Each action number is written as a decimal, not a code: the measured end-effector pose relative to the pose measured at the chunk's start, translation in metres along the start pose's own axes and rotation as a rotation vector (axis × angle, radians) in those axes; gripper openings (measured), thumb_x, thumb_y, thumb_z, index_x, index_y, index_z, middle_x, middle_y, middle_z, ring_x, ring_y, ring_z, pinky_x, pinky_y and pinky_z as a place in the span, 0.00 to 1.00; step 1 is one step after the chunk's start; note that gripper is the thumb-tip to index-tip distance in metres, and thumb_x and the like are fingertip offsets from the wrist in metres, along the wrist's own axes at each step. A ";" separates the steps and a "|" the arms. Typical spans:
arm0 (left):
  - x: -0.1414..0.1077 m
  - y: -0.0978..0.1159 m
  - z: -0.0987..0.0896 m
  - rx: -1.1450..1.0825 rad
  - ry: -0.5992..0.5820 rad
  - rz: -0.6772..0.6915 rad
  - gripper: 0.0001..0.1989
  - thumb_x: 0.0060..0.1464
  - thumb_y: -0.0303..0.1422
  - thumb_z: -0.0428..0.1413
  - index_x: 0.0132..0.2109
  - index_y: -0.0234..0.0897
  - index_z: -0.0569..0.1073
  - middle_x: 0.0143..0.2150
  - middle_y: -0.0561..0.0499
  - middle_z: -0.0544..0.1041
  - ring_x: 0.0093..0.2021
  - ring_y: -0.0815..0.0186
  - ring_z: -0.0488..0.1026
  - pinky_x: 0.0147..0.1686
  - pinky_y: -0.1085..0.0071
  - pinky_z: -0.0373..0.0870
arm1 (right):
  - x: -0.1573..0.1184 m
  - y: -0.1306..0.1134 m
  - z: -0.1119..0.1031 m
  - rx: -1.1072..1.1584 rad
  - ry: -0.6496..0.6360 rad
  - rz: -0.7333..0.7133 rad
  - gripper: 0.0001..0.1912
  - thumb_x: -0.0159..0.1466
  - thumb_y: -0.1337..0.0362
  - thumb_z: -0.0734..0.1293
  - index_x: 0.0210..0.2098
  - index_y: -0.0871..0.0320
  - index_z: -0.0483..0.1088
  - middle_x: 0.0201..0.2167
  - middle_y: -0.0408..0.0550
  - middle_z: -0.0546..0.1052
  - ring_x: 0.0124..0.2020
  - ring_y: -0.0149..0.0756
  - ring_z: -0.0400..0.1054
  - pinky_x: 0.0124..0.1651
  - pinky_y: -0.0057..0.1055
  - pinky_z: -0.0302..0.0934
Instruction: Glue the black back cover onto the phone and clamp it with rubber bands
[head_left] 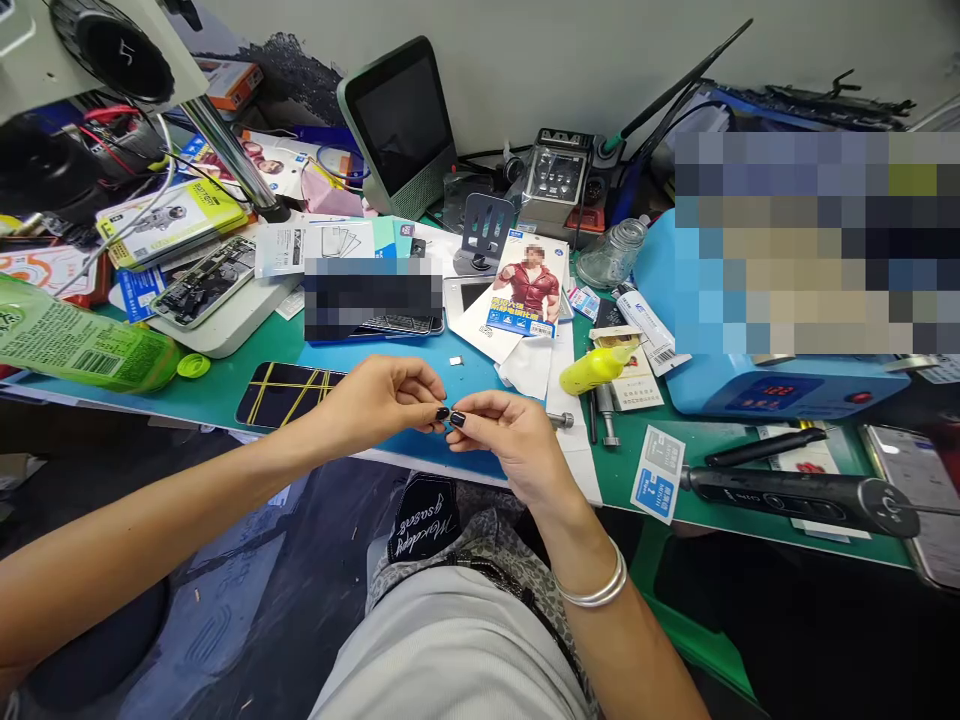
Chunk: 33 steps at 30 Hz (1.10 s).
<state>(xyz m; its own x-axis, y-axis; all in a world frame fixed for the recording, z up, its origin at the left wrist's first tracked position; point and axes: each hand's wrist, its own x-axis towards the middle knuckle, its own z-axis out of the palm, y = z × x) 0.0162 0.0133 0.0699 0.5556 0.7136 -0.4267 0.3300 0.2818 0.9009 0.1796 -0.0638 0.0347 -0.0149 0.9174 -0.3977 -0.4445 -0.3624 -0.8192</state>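
My left hand (394, 392) and my right hand (504, 432) meet over the blue work mat (390, 446), thumbs almost touching. Both are closed in a pinch, and whatever lies between the fingertips is hidden or too small to name. A tiny silvery piece (456, 360) rests on the mat just beyond them. To the left, partly behind my left wrist, lies a dark phone-shaped panel (289, 393) with yellow bands across it. The metal end of a small tool (559, 420) shows beside my right hand.
A yellow squeeze bottle (592, 371), a screwdriver (608, 418) and a blue heating machine (780, 385) stand or lie to the right. An opened phone (206, 283) and a green bottle (82, 335) are on the left. Behind are a screen device (401, 125) and a red-figure packet (529, 283).
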 end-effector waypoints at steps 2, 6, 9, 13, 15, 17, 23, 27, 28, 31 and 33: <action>-0.002 0.002 0.004 0.025 0.029 0.022 0.08 0.44 0.30 0.65 0.32 0.35 0.73 0.26 0.51 0.80 0.29 0.64 0.80 0.30 0.73 0.76 | -0.003 -0.001 -0.002 -0.002 0.003 -0.010 0.13 0.46 0.61 0.78 0.29 0.61 0.76 0.23 0.44 0.79 0.23 0.30 0.75 0.29 0.25 0.73; -0.012 0.004 0.020 0.004 0.111 0.052 0.08 0.45 0.30 0.65 0.32 0.35 0.74 0.26 0.51 0.80 0.29 0.64 0.79 0.30 0.73 0.75 | -0.009 -0.004 -0.007 -0.014 0.008 -0.044 0.12 0.48 0.61 0.77 0.28 0.61 0.76 0.22 0.43 0.79 0.24 0.30 0.74 0.29 0.26 0.73; -0.025 -0.001 0.037 -0.030 0.217 0.093 0.08 0.45 0.31 0.65 0.34 0.35 0.75 0.29 0.51 0.80 0.31 0.66 0.79 0.33 0.74 0.76 | -0.014 -0.002 -0.009 -0.032 0.005 -0.081 0.11 0.48 0.62 0.77 0.28 0.60 0.75 0.20 0.41 0.77 0.21 0.28 0.72 0.28 0.24 0.71; -0.042 -0.019 0.055 -0.241 0.334 0.040 0.09 0.43 0.30 0.67 0.34 0.35 0.77 0.30 0.52 0.80 0.33 0.68 0.78 0.35 0.75 0.75 | -0.025 0.009 -0.008 -0.073 0.000 -0.118 0.07 0.52 0.64 0.75 0.27 0.59 0.74 0.20 0.39 0.76 0.21 0.25 0.70 0.27 0.21 0.69; -0.050 -0.030 0.061 -0.363 0.348 -0.014 0.09 0.42 0.31 0.68 0.33 0.35 0.78 0.29 0.52 0.80 0.31 0.68 0.78 0.34 0.75 0.75 | -0.031 0.014 -0.007 -0.093 -0.029 -0.102 0.07 0.53 0.64 0.74 0.28 0.59 0.74 0.21 0.40 0.76 0.21 0.25 0.71 0.28 0.21 0.69; -0.059 -0.040 0.065 -0.423 0.358 -0.044 0.09 0.43 0.32 0.68 0.33 0.35 0.79 0.29 0.50 0.81 0.31 0.67 0.78 0.34 0.73 0.75 | -0.036 0.017 -0.007 -0.109 -0.075 -0.068 0.07 0.53 0.63 0.74 0.28 0.60 0.74 0.21 0.41 0.77 0.22 0.28 0.72 0.28 0.23 0.70; -0.076 -0.058 0.079 -0.537 0.468 -0.053 0.10 0.42 0.34 0.69 0.33 0.36 0.79 0.30 0.52 0.81 0.31 0.68 0.77 0.36 0.73 0.75 | -0.043 0.021 -0.004 -0.135 -0.134 0.010 0.09 0.52 0.62 0.75 0.28 0.60 0.76 0.21 0.44 0.78 0.23 0.30 0.73 0.29 0.26 0.72; -0.076 -0.063 0.086 -0.593 0.526 -0.038 0.12 0.39 0.32 0.70 0.32 0.37 0.77 0.29 0.54 0.79 0.31 0.70 0.76 0.36 0.74 0.74 | -0.046 0.025 -0.003 -0.137 -0.109 0.012 0.08 0.52 0.62 0.75 0.29 0.60 0.76 0.22 0.44 0.78 0.24 0.30 0.74 0.31 0.26 0.73; -0.075 -0.063 0.086 -0.602 0.529 -0.041 0.12 0.39 0.31 0.70 0.32 0.37 0.77 0.28 0.55 0.79 0.30 0.70 0.76 0.35 0.75 0.74 | -0.047 0.025 -0.003 -0.138 -0.104 0.011 0.07 0.52 0.63 0.75 0.29 0.60 0.76 0.23 0.44 0.78 0.24 0.30 0.74 0.31 0.26 0.73; -0.075 -0.062 0.087 -0.610 0.507 -0.060 0.13 0.38 0.31 0.70 0.32 0.36 0.77 0.28 0.54 0.79 0.30 0.70 0.76 0.34 0.75 0.74 | -0.049 0.025 -0.005 -0.144 -0.096 0.005 0.06 0.52 0.65 0.74 0.28 0.60 0.76 0.23 0.44 0.78 0.25 0.31 0.74 0.31 0.25 0.72; -0.075 -0.061 0.087 -0.599 0.488 -0.063 0.12 0.39 0.31 0.70 0.32 0.35 0.77 0.28 0.53 0.79 0.30 0.70 0.76 0.34 0.75 0.74 | -0.050 0.024 -0.007 -0.143 -0.097 0.003 0.06 0.52 0.65 0.74 0.27 0.60 0.76 0.22 0.44 0.77 0.24 0.31 0.74 0.29 0.25 0.72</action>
<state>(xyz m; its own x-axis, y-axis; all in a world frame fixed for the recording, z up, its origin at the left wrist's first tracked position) 0.0211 -0.1132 0.0401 0.1047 0.8472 -0.5208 -0.1960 0.5310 0.8244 0.1757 -0.1192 0.0324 -0.1052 0.9255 -0.3638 -0.3121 -0.3781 -0.8716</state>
